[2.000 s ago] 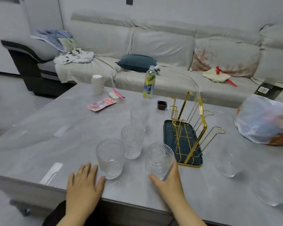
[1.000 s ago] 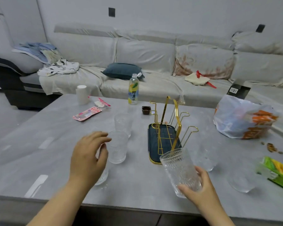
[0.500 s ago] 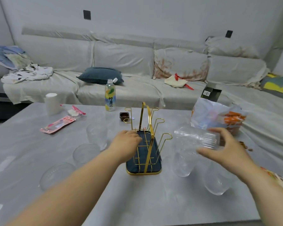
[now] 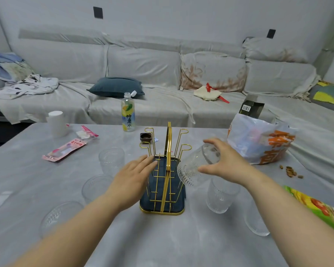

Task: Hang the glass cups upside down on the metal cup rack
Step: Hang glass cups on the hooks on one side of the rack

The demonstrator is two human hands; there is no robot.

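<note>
Right grip (image 4: 223,163) around glass cup (image 4: 196,166), grey table (image 4: 181,237)

The cup rack (image 4: 165,170) stands mid-bench (image 4: 27,180). Three glasses (image 4: 111,159) sit to its left and two more glasses (image 4: 221,195) to its right. The left hand (image 4: 131,178) lies against the rack's left side. The right hand (image 4: 225,162) holds a tilted glass (image 4: 194,166) just right of the rack. A bottle (image 4: 128,112) stands behind, and a bag (image 4: 258,139) lies far right.
</note>
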